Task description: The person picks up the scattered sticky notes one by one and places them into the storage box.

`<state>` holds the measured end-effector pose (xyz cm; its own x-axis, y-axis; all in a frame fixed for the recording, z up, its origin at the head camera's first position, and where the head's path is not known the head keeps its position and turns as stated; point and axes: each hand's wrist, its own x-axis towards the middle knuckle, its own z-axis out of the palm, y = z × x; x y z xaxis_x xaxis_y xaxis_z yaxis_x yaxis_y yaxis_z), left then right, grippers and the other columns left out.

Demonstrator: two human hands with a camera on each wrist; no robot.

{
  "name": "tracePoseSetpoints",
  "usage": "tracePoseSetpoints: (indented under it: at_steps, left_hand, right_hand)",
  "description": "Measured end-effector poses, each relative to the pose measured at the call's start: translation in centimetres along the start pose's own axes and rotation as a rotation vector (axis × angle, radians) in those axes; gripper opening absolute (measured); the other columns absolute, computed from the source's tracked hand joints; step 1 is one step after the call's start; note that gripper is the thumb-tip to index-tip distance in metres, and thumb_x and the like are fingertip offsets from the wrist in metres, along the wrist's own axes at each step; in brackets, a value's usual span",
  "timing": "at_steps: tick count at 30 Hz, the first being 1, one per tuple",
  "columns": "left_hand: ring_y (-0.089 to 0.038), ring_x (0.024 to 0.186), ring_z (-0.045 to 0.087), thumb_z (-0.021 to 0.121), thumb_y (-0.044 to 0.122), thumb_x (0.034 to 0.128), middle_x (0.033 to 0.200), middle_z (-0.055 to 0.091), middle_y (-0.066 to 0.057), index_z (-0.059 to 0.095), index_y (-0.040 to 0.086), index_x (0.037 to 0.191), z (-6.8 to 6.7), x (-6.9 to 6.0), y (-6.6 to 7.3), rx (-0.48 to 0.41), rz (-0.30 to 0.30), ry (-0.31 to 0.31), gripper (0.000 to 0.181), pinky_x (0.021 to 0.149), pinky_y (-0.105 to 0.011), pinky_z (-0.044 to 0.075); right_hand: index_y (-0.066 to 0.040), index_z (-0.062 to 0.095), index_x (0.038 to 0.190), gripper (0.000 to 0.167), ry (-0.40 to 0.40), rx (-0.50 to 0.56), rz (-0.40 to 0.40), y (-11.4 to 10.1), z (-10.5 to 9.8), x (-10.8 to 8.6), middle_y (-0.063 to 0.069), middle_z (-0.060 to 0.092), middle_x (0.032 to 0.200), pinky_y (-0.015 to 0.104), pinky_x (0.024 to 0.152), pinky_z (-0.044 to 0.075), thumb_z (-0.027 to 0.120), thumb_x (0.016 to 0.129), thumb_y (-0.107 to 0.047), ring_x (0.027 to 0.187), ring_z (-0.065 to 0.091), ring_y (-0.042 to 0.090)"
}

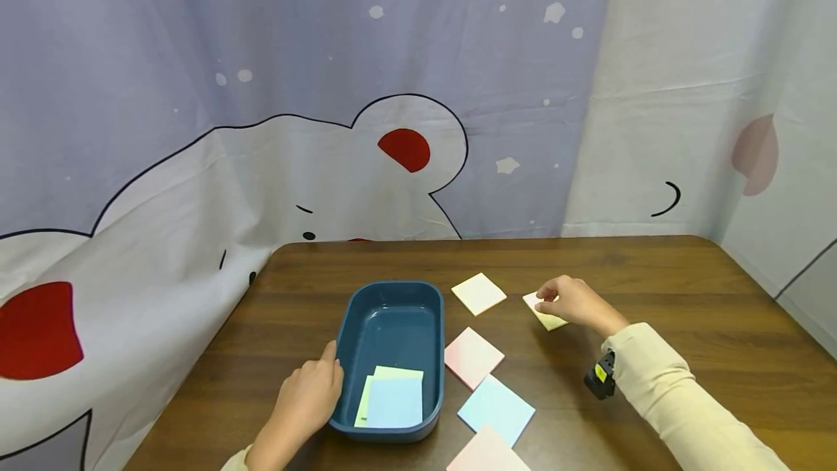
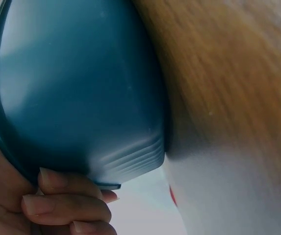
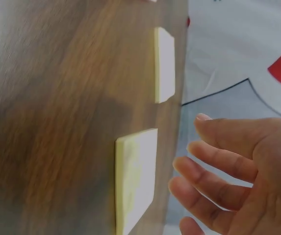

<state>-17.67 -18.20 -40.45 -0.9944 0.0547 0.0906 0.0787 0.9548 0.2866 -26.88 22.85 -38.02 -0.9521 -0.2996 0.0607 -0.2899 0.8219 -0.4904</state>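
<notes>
A blue bin (image 1: 391,333) stands on the table, with light green and light blue square pads (image 1: 395,402) lying inside at its near end. At the bin's left rim is my left hand (image 1: 307,391); in the left wrist view the fingers of the left hand (image 2: 71,203) curl at the edge of the bin (image 2: 76,93). Over a pale yellow pad (image 1: 549,318) hovers my right hand (image 1: 578,304), its fingers loosely bent. The right wrist view has the right hand (image 3: 248,171) apart from the yellow pad (image 3: 136,181), holding nothing.
A cream pad (image 1: 479,294) lies right of the bin's far end. Nearer, a pink pad (image 1: 474,357), a light blue pad (image 1: 497,410) and another pink pad (image 1: 487,453) run along its right side. A patterned curtain (image 1: 294,35) hangs behind the table.
</notes>
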Motion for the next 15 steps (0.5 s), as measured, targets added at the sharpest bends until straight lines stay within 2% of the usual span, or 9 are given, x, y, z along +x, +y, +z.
tracePoseSetpoints:
  at_steps: [5,9,15]
  left_hand:
    - [-0.034,0.073,0.068,0.046,0.016,0.0964,0.097,0.070,-0.024,0.050,-0.008,0.131,0.1,0.0,-0.1,-0.001,0.000,0.004,0.043,0.059,-0.048,0.050]
    - [-0.035,0.073,0.067,0.047,0.017,0.0962,0.096,0.070,-0.024,0.051,-0.007,0.131,0.1,0.0,0.0,0.006,0.008,0.020,0.042,0.060,-0.049,0.050]
    - [-0.034,0.069,0.067,0.047,0.016,0.0961,0.094,0.070,-0.024,0.050,-0.008,0.131,0.0,-0.1,0.0,0.009,0.019,0.018,0.042,0.056,-0.048,0.049]
  right_hand:
    - [0.012,0.064,0.108,0.036,0.021,-0.018,0.062,1.2,0.0,-0.1,0.026,0.067,0.101,0.051,0.081,0.049,0.065,0.086,-0.016,0.097,0.063,0.041]
    - [0.010,0.062,0.114,0.041,0.034,-0.036,0.123,2.0,0.4,0.0,0.030,0.064,0.108,0.055,0.080,0.047,0.063,0.088,-0.021,0.101,0.060,0.045]
    - [0.013,0.059,0.118,0.048,0.050,-0.059,0.163,2.7,1.1,0.1,0.032,0.062,0.114,0.061,0.076,0.043,0.064,0.088,-0.025,0.105,0.057,0.050]
